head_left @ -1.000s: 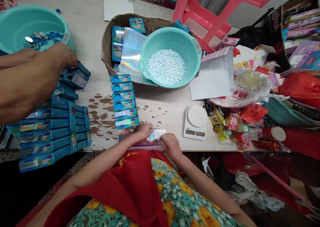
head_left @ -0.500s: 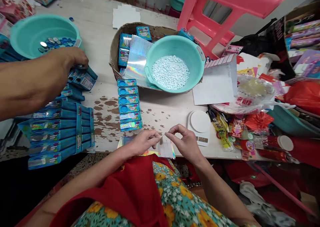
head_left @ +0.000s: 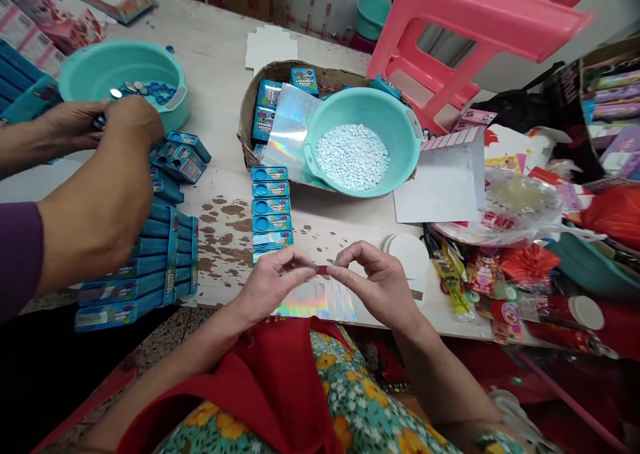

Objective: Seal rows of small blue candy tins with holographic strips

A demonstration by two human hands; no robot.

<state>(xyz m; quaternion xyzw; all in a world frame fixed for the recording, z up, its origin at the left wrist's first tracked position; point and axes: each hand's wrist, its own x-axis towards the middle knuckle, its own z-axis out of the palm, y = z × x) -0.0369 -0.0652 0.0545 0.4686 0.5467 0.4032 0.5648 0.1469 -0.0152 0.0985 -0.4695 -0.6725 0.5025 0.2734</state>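
We see rainbow bands across the silvery sheet (head_left: pixel 313 302) and dull red on the small strip (head_left: pixel 323 270). Our apron (head_left: pixel 290 381) is red, our clothing (head_left: pixel 353 374) floral in green, orange-yellow and white. The boxes (head_left: pixel 271 207) are blue, lettered in white, the basins (head_left: pixel 400 134) turquoise, the stool (head_left: pixel 500 14) pink, the desk (head_left: pixel 225 107) white with brown patches.

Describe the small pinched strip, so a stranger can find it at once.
At the near edge of the white table lies shiny rainbow sheeting. Above it, the left hand and right hand pinch the small strip. Unlike the sheeting, it looks dark reddish.
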